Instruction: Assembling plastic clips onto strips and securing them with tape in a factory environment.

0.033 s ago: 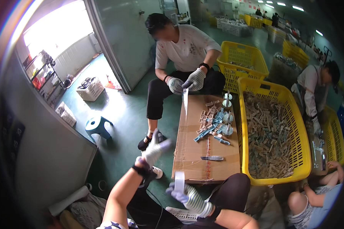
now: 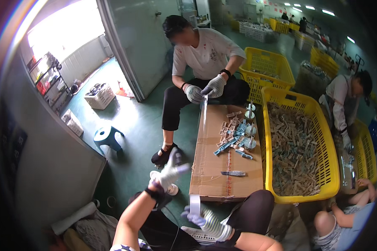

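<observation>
My left hand (image 2: 171, 172), in a striped glove with greyish-purple fingertips, is raised over the floor beside the cardboard box (image 2: 209, 165). Its thumb and fingers are stretched apart, and I see nothing in it. My right hand (image 2: 209, 221), gloved alike, is by the box's near edge. In its fingers stands a short, wide white strip (image 2: 194, 205), too plain to name. On the box lie a knife-like blade (image 2: 233, 173), a pile of blue and beige plastic clips (image 2: 235, 138) and several small round pale pieces with upright stems (image 2: 249, 130).
Across the box sits a co-worker (image 2: 209, 54), gloved hands holding a thin translucent strip (image 2: 205, 111). At right stands a yellow basket (image 2: 336, 167) full of clips. A blue stool (image 2: 107, 138) is at left. Two other people are at the right.
My right hand and the white strip have dropped slightly. My left hand is a little lower too. The co-worker's strip now shows narrower.
</observation>
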### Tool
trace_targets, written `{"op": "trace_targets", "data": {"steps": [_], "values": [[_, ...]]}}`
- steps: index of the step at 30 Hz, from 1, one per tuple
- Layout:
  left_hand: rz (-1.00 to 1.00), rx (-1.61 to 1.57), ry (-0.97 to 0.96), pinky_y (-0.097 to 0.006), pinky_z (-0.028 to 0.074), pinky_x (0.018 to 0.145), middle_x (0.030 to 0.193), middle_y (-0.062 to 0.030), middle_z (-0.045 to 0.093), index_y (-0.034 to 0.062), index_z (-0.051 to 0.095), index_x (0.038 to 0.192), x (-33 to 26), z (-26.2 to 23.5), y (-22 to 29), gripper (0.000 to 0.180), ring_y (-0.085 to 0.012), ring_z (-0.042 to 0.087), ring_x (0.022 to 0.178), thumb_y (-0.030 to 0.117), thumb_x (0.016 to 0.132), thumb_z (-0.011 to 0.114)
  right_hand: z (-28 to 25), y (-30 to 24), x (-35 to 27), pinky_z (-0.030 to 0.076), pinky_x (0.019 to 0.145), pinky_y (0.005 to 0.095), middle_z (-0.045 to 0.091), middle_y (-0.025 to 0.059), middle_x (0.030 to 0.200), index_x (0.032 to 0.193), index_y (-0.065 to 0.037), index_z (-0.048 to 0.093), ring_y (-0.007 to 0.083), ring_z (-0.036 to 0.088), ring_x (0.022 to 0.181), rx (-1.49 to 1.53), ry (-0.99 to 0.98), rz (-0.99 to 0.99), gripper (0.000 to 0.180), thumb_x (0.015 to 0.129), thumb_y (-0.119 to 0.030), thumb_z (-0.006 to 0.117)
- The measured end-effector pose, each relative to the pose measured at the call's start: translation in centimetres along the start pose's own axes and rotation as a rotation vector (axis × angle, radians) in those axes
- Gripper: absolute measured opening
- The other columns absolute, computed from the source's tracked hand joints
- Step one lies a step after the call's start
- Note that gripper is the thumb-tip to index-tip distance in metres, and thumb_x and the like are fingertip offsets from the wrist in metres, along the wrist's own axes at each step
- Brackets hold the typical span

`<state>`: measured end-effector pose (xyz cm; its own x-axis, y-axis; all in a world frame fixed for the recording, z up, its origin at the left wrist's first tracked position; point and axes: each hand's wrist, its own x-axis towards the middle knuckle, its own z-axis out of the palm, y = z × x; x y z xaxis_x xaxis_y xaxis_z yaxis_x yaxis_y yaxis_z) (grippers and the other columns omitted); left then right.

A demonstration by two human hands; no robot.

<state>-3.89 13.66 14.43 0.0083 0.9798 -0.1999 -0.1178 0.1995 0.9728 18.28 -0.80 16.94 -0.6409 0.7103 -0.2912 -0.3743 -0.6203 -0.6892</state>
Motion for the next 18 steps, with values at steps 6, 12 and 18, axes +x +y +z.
{"op": "trace_targets", "data": {"steps": [6,12,18], "values": [[0.128,0.386,-0.394,-0.034,0.039,0.099,0.139,-0.0094,0.04,0.0163,0.015,0.15,-12.6,0.1,-7.0,0.088,-0.0266,0.044,0.124,-0.007,0.077,0.059,-0.7,8.2,-0.7,0.048,0.08,0.0245,0.06,-0.0004,0.106,0.116,-0.007,0.057,0.0108,0.058,0.091,0.131,0.075,0.043,0.026,0.092,-0.015,0.06],[-0.023,0.186,-0.308,-0.027,0.047,0.085,0.127,-0.0039,0.051,0.0167,0.029,0.146,-12.5,0.2,-9.0,0.073,-0.0175,0.053,0.1,-0.01,0.082,0.051,-4.5,9.7,3.5,0.044,0.093,0.0292,0.059,0.0023,0.113,0.123,-0.005,0.054,0.0125,0.056,0.102,-0.016,0.154,0.037,0.033,0.095,-0.021,0.054],[0.202,0.529,-0.379,-0.029,0.044,0.091,0.11,-0.0113,0.06,0.0166,0.045,0.136,-11.4,-0.3,-12.4,0.069,-0.0216,0.056,0.102,-0.016,0.075,0.049,-3.4,11.4,3.2,0.044,0.097,0.03,0.057,0.0045,0.119,0.128,-0.004,0.05,0.0155,0.055,0.107,-0.022,0.219,0.028,0.036,0.095,-0.017,0.052]]}}
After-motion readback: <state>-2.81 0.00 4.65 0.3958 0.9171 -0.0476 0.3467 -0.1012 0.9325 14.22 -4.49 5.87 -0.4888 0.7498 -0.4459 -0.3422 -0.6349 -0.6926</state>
